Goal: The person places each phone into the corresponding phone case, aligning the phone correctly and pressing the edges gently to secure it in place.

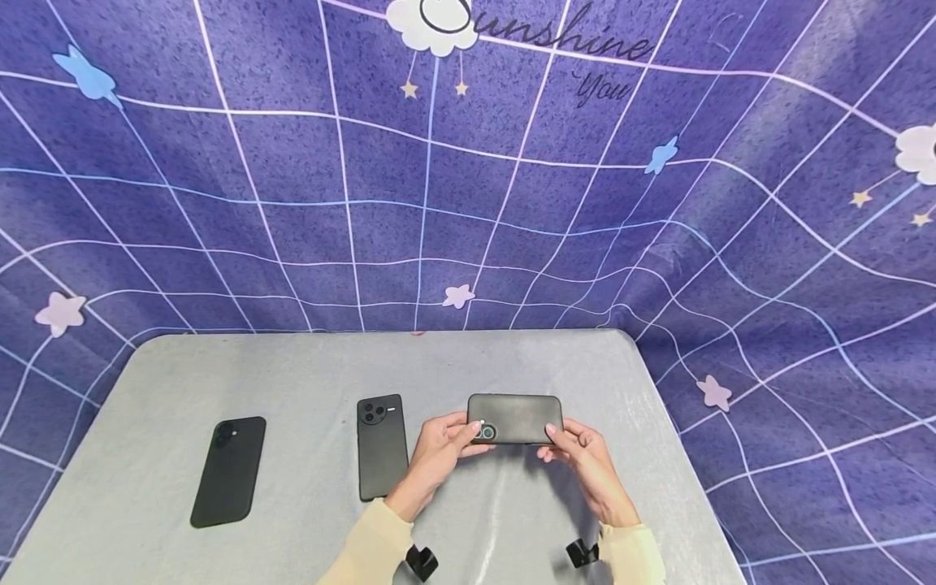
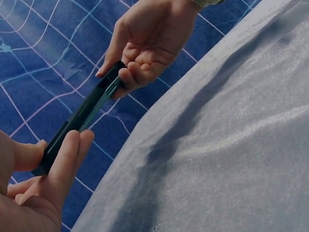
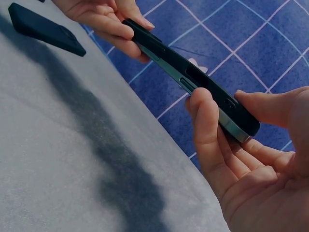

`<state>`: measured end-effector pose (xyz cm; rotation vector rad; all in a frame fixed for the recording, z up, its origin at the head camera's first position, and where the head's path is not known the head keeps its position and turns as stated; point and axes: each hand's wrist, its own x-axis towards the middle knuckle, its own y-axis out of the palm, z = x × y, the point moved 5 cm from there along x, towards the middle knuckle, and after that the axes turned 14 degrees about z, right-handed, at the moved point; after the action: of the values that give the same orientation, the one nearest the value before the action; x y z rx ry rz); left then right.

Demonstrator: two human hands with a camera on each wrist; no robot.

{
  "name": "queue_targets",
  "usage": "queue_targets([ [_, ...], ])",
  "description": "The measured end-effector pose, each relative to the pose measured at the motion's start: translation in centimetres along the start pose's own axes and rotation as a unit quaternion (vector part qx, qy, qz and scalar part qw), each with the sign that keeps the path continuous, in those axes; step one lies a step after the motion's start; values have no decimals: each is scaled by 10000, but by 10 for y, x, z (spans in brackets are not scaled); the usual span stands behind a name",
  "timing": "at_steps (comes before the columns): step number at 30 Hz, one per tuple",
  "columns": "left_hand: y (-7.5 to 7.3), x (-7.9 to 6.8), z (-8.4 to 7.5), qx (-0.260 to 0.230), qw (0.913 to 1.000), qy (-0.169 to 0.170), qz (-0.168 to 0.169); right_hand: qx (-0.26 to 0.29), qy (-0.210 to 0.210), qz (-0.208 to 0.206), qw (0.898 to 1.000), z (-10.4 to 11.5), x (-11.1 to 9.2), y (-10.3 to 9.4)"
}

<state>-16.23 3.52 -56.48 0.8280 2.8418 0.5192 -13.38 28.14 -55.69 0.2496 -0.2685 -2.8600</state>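
A phone in a dark case [image 1: 515, 418] is held up sideways between both hands, its back facing the head camera and its lenses at the lower left. My left hand [image 1: 437, 448] pinches the lens end, thumb on the back and fingers beneath. At the opposite end my right hand [image 1: 587, 467] grips it the same way. Both wrist views show it edge-on: the black case [image 3: 176, 63] lies along one side, and a teal-silver phone edge [image 3: 234, 128] juts out from it. Toward the middle, a narrow gap shows between the two in the left wrist view.
A dark phone with a round camera block [image 1: 383, 455] lies just left of my left hand. Farther left lies another black phone [image 1: 229, 475]. Grey cloth covers the table [image 1: 307, 382], and a purple gridded curtain [image 1: 380, 179] hangs behind and at the sides.
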Motion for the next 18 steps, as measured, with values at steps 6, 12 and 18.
queue_targets([
  [6, 0, 0, 0, -80, 9999, 74, -4, 31, -1, 47, 10000, 0, 0, 1],
  [12, 0, 0, 0, -9, 10000, 84, -22, 61, -9, 90, 9999, 0, 0, 1],
  [18, -1, -1, -1, 79, 9999, 64, -23, 138, 2, 153, 9998, -1, 1, 1],
])
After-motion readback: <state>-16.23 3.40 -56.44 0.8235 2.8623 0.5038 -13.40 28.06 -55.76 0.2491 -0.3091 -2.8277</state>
